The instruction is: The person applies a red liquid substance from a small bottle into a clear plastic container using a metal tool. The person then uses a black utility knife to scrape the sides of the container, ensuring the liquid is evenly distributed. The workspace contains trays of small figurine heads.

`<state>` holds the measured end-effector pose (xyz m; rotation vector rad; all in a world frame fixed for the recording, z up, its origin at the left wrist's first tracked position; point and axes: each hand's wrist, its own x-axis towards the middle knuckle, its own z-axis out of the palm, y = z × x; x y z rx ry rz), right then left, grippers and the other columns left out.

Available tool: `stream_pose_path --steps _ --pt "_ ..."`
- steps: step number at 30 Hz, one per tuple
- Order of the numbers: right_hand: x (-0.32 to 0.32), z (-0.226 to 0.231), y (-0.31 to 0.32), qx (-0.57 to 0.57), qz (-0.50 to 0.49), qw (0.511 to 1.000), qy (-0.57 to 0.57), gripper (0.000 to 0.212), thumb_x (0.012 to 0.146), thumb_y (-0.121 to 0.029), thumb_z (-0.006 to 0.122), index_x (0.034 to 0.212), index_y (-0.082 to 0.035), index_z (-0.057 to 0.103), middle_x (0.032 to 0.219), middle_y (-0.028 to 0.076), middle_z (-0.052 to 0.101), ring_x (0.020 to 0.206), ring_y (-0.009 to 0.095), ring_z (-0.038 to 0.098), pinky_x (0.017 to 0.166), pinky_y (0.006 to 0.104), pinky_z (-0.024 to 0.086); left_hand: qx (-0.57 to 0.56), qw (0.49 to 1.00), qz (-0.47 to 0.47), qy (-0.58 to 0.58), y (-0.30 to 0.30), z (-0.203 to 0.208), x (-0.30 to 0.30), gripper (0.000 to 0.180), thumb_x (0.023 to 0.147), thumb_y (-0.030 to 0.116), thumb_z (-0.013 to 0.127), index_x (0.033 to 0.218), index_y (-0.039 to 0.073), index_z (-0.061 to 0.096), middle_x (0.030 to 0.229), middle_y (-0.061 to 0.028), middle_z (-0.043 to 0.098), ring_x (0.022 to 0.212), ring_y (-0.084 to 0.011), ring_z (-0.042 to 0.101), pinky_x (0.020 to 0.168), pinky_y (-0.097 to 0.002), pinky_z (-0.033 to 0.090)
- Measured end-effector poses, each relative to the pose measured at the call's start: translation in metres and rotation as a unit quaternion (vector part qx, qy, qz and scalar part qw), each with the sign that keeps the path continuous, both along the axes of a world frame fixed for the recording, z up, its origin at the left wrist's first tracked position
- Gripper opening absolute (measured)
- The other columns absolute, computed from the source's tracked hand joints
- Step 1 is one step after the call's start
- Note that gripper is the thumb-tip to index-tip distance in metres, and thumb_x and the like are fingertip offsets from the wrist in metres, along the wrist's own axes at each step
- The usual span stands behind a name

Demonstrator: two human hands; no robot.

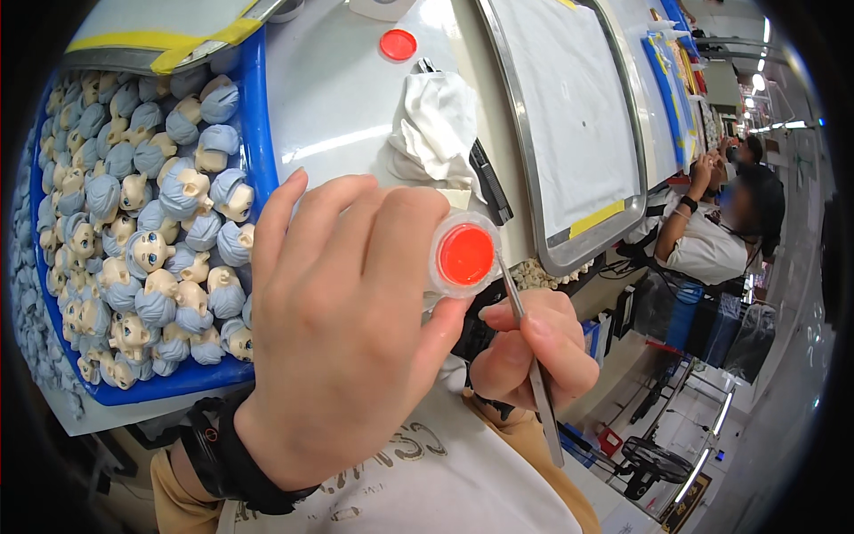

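Observation:
My left hand (342,311) grips a small clear jar (436,267) between thumb and index finger. The jar is tipped so its mouth faces me, and bright red paint (466,254) shows inside. In my right hand (565,343), pinched between thumb and fingers, is a slim metal pair of tweezers (541,396). Its narrow tip points up and touches or nearly touches the jar's right rim; I cannot tell which. Beyond my hands a red lid (398,44) lies on the white table, near a crumpled white cloth (434,116).
At left a blue bin (258,116) holds many doll heads with pale blue hair (149,252). A black pen-like tool (489,182) lies beside the cloth. A metal tray (525,133) lined with white cloth stands to the right. Farther right sits another person (712,231).

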<state>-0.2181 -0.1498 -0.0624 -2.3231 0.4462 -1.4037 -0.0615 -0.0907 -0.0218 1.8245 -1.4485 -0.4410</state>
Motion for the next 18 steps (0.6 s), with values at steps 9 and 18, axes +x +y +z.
stream_pose_path --steps 9,18 --pt "0.006 0.003 -0.006 -0.020 0.007 0.999 0.038 0.051 0.060 0.015 0.064 0.109 0.003 0.058 0.077 0.010 0.059 0.053 0.021 0.054 0.044 0.0275 0.042 0.005 0.999 -0.031 0.001 0.000 -0.001 0.003 0.054 0.062 0.005 0.075 0.113 0.007 0.058 0.107 -0.0112 0.061 0.107 -0.0344 0.054 0.100 -0.0484 0.035" --pt "0.005 0.000 -0.006 -0.031 0.008 0.999 0.012 0.053 0.060 0.015 0.066 0.110 0.002 0.056 0.079 0.010 0.057 0.054 0.020 0.052 0.044 0.0287 0.041 0.007 1.000 -0.030 0.004 0.003 -0.002 0.003 0.054 0.063 0.006 0.076 0.113 0.008 0.058 0.107 -0.0111 0.061 0.107 -0.0336 0.055 0.100 -0.0492 0.034"
